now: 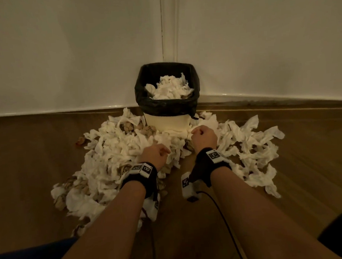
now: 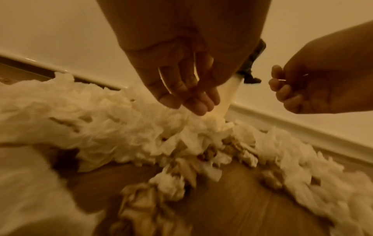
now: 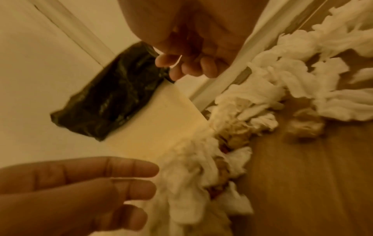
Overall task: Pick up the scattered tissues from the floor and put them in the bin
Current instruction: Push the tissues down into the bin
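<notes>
The walls (image 1: 59,52) meet in a corner behind the bin (image 1: 168,120), and the wood floor (image 1: 26,159) runs out in front of it. The bin, white and lined with a black bag (image 1: 165,106), is set right in that corner and is already heaped with white tissues (image 1: 170,88).

More tissues (image 1: 111,153) are spread over the floor in front of the bin and to both sides of it, some pressed against its base (a few crumpled brown pieces are mixed in).

Two bare forearms are stretched toward the bin, each strapped with a black wristband (image 1: 141,177) carrying marker tags.

The left hand (image 1: 154,153) is lowered over the pile in front of the bin and to its left; in the left wrist view its fingers (image 2: 198,107) are held straight and together, the tips at the topmost tissues, with nothing gripped.

The right hand (image 1: 204,136) is held just in front of the bin's base, to its right. Its fingers (image 3: 201,68) are curled in loosely, and no tissue is seen inside them in either wrist view.
</notes>
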Available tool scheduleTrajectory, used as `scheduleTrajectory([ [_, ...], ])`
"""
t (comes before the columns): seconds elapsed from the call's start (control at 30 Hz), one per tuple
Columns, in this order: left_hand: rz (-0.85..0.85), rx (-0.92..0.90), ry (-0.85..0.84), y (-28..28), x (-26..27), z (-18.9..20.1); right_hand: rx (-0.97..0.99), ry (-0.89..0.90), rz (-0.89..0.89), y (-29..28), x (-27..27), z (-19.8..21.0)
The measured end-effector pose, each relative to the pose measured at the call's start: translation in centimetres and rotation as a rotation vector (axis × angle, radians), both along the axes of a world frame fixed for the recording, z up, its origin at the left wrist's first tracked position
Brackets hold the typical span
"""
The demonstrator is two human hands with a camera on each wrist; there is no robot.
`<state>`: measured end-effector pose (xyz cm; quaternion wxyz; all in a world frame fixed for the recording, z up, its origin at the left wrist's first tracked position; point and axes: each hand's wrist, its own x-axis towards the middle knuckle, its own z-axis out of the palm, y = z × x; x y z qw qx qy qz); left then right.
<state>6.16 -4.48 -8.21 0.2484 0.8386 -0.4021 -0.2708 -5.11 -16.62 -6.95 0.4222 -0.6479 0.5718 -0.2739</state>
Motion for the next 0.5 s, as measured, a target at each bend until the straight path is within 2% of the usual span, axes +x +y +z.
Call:
scheduleTrajectory([
  [0.13,-0.232,0.230,-0.067,0.6,0.0,-2.1,0.065,0.129,0.044,1.1,-1.3,-2.8],
  [0.23,-0.310,0.351,-0.126,0.7,0.1,-3.2,0.089,0.219,0.123,1.8,-2.0,-4.1],
  [0.4,-0.293,0.345,-0.258,0.5,-0.2,-4.4,0.125,0.284,0.448,3.5,-1.3,-4.6],
  [0.5,-0.332,0.382,-0.313,0.1,-0.4,-5.2,0.123,0.364,0.523,4.3,-1.3,-4.8],
])
